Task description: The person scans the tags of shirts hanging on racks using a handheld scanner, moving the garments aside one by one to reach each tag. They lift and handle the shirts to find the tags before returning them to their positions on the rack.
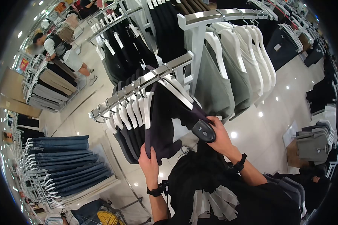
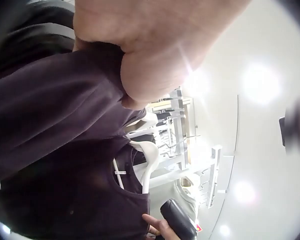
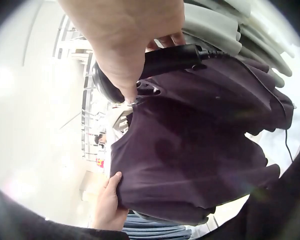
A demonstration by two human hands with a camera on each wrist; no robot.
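Note:
A dark purple top [image 1: 159,133] hangs on a white hanger from the near rail, spread out between the two hands. My left hand [image 1: 149,167] pinches its edge on the left, thumb lying on the fabric. On the opposite side, my right hand [image 1: 222,139] grips a black handheld barcode scanner [image 1: 204,131], fingertips right at the top's shoulder. The scanner's cord [image 3: 262,85] trails down past the fabric in the right wrist view. The white hanger [image 2: 149,160] shows at the neckline in the left wrist view. The left fingertips are hidden behind the cloth.
Dark tops on white hangers [image 1: 133,114] crowd the rail [image 1: 139,86] at the left. Grey-green and white tops [image 1: 214,82] hang behind the right hand. Folded jeans [image 1: 67,165] hang on a rack at lower left. A person [image 1: 58,50] stands among the far racks.

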